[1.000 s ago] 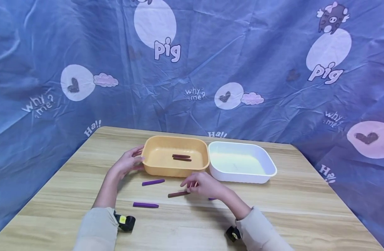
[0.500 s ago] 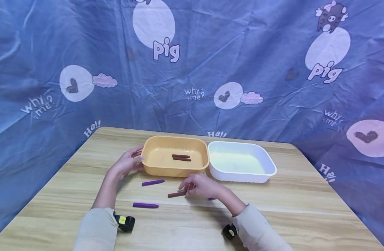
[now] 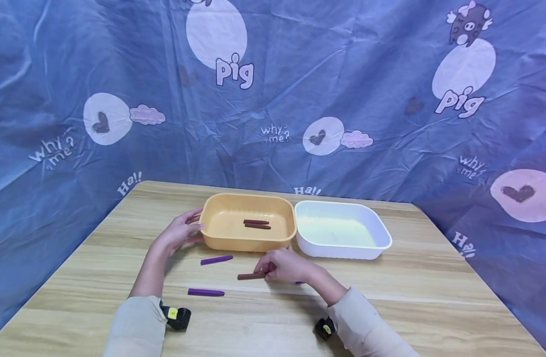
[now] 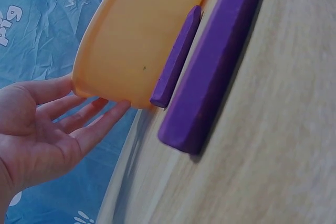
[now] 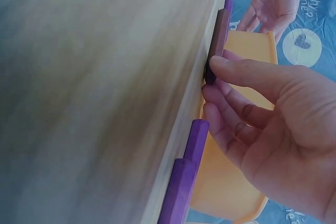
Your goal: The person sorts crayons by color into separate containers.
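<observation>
My left hand [image 3: 176,233] rests against the left end of an orange plastic box [image 3: 246,244]; in the left wrist view its extended fingers touch the outer wall. In front of that box my right hand [image 3: 288,265] pinches the end of a brown crayon [image 3: 249,276] between thumb and fingertips. The crayon lies low over the table, its left part sticking out; from this angle I cannot tell if it touches the wood. Two more brown crayons [image 3: 257,226] lie side by side inside the orange box. Purple crayons [image 3: 216,260] lie on the table near both hands.
A white plastic box [image 3: 339,251] stands right beside the orange one. Another purple crayon [image 3: 206,292] lies nearer the table's front. Behind the right wrist, a purple end [image 3: 299,282] barely shows. Blue printed cloth [image 3: 273,99] hangs behind the wooden table [image 3: 433,287].
My right hand has shifted slightly left along the brown crayon, and its fingers have closed onto it. The left hand stays at the orange box.
</observation>
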Motion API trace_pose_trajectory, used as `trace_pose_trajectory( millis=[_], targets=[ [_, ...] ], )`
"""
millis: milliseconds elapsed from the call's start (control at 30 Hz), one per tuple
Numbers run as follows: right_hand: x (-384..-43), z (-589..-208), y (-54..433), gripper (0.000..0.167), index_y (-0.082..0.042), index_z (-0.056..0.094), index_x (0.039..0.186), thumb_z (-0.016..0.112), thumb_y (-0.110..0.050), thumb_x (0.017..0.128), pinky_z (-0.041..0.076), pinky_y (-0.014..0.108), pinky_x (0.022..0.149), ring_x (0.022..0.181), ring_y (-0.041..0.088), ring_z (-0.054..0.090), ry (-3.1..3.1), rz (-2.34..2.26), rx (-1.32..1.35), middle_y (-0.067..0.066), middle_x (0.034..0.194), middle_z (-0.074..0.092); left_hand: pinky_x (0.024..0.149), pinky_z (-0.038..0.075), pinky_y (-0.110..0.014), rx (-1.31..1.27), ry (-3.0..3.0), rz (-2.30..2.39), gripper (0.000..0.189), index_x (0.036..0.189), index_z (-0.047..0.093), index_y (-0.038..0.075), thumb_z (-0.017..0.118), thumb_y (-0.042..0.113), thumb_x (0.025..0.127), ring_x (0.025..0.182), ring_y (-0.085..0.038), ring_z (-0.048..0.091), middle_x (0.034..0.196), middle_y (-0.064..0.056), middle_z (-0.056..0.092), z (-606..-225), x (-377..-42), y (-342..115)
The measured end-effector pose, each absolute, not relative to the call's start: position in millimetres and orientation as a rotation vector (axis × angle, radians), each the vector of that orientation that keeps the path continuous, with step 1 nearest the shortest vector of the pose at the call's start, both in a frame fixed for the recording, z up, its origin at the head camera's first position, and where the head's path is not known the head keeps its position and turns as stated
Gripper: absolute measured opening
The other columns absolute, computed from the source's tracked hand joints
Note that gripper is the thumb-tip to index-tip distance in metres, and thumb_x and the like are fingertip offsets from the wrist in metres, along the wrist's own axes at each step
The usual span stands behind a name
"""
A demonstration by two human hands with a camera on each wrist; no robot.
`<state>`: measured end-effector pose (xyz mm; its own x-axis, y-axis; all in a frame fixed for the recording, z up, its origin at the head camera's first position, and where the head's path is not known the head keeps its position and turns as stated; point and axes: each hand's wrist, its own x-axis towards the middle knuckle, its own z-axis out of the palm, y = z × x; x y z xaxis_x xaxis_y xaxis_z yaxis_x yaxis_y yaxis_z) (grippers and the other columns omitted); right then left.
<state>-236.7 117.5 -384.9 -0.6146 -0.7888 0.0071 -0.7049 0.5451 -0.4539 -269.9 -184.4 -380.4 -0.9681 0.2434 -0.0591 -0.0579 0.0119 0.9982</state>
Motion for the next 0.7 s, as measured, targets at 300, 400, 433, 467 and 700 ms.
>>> trace_pose_trajectory(
  millis=[300,400,433,467,700],
  targets=[
    [-236.7,-383.4,116.2,0.025,-0.014,0.071,0.097,0.07,0.0,0.076,0.042,0.017,0.066,0.074,0.006,0.052,2.586,-0.586,-1.292,-0.01,0.075,0.055,0.092,0.041,-0.046,0.19,2.073,2.059,0.062,0.144,0.008,-0.004,0.041,-0.007,0.092,0.125,-0.046,0.027,0.144,-0.03,0.015,-380.3,-270.3,-184.0],
    [-237.2,-383.7,116.8,0.025,-0.013,0.071,0.097,0.069,0.0,0.077,0.041,0.017,0.066,0.074,0.007,0.052,2.58,-0.578,-1.315,-0.011,0.075,0.054,0.092,0.041,-0.046,0.189,2.074,2.06,0.062,0.144,0.008,-0.004,0.041,-0.007,0.092,0.125,-0.046,0.028,0.144,-0.031,0.015,-380.3,-270.0,-183.8],
    [-237.3,-383.7,117.1,0.024,-0.013,0.071,0.097,0.069,0.0,0.077,0.041,0.017,0.066,0.074,0.008,0.052,2.576,-0.579,-1.324,-0.011,0.075,0.054,0.092,0.041,-0.046,0.189,2.073,2.061,0.062,0.144,0.008,-0.004,0.041,-0.008,0.092,0.125,-0.046,0.028,0.144,-0.031,0.015,-380.4,-269.9,-183.7],
    [-237.8,-384.0,117.6,0.024,-0.013,0.071,0.097,0.069,0.0,0.077,0.041,0.017,0.066,0.074,0.008,0.052,2.572,-0.579,-1.337,-0.011,0.074,0.054,0.092,0.041,-0.046,0.189,2.074,2.06,0.062,0.144,0.008,-0.004,0.041,-0.007,0.092,0.125,-0.046,0.028,0.144,-0.031,0.015,-380.5,-269.9,-183.7],
    [-237.5,-382.3,120.5,0.025,-0.009,0.07,0.099,0.066,0.002,0.077,0.042,0.017,0.067,0.074,0.009,0.053,2.527,-0.623,-1.396,-0.005,0.076,0.057,0.092,0.04,-0.046,0.189,2.073,2.06,0.062,0.144,0.008,-0.004,0.041,-0.007,0.092,0.125,-0.046,0.027,0.143,-0.031,0.016,-381.7,-268.9,-183.7]
  ],
)
